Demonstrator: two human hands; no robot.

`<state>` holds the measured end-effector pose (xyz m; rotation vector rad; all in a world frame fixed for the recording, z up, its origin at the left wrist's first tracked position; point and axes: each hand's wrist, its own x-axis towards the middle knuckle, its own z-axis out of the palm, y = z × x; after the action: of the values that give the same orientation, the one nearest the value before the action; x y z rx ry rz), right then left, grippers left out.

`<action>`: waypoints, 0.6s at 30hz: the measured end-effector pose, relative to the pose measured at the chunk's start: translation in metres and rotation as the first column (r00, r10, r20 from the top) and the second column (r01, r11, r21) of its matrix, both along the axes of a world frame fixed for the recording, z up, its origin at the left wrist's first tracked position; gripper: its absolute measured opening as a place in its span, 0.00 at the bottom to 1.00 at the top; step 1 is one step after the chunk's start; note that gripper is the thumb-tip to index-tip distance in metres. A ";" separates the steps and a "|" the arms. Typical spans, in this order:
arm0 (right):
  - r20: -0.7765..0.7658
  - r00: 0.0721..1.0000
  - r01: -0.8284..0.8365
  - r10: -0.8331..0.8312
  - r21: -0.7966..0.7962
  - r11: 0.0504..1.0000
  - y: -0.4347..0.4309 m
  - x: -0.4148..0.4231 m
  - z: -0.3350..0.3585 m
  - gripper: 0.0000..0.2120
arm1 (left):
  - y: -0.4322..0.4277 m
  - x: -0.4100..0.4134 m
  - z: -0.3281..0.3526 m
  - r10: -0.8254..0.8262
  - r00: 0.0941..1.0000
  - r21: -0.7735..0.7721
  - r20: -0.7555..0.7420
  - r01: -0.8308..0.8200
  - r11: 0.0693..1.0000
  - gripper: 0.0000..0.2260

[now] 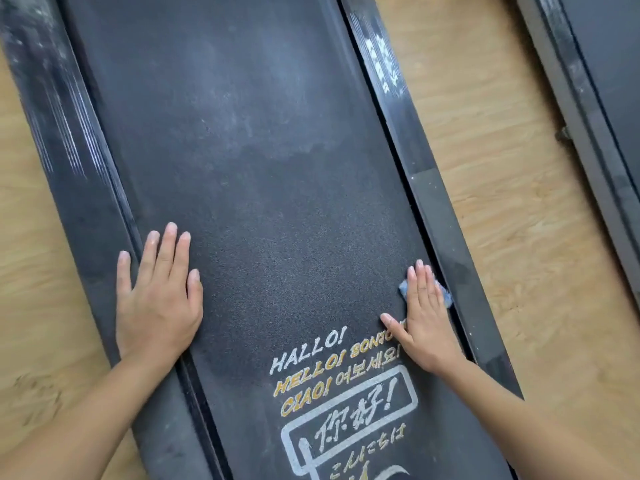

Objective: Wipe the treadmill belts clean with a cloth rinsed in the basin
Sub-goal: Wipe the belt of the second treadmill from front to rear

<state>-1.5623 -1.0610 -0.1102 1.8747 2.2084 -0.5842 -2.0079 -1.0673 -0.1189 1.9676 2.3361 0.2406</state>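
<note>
Two grips are pressing down on the treadmill belt [277,188], a dark, grainy strip that is running slantwise through the view. The left grip [157,299] is lying open at the belt's left edge, with its fingers straight and spread, its palm on the belt and its thumb reaching over onto the left side rail [69,161]. The right grip [427,317] is also lying open, fingers straight and together, and is pressing a small blue cloth [446,296] flat against the belt's right edge. Only the corners of the cloth are peeking out on either side of the fingers, and it is sitting just beside the right side rail [436,202]. Printed greetings [346,393] in white and yellow are showing on the belt between the two forearms, nearer the person than the grips. Farther up the belt a pale, dusty patch [225,91] is spreading, while the stretch around the grips is looking darker. Wooden flooring [502,140] is showing on both sides of the belt. Well apart to the belt's right, the edge of a second treadmill [595,98] is running along.
</note>
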 end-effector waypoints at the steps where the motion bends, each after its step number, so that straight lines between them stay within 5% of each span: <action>1: -0.001 1.000 0.010 -0.010 0.003 1.000 -0.002 -0.001 0.000 0.48 | 0.000 0.000 -0.001 0.003 1.000 0.001 0.005 -0.003 1.000 0.26; 8: -0.053 0.994 0.098 -0.094 0.083 0.992 0.105 -0.066 -0.013 0.50 | 0.001 -0.003 -0.006 0.000 1.000 0.000 -0.031 0.000 1.000 0.26; 13: -0.089 0.996 0.038 -0.026 0.136 0.990 0.213 -0.143 -0.018 0.48 | 0.000 -0.004 -0.010 0.002 0.999 0.009 -0.043 -0.002 1.000 0.26; 18: -0.150 0.985 -0.058 0.090 0.203 0.977 0.227 -0.152 -0.015 0.40 | -0.002 -0.005 -0.012 0.005 1.000 0.025 -0.021 -0.005 1.000 0.26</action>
<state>-1.7141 -0.8336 -0.1256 1.8867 2.5111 -0.5344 -2.0132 -1.0689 -0.1308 1.9858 2.3629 0.2518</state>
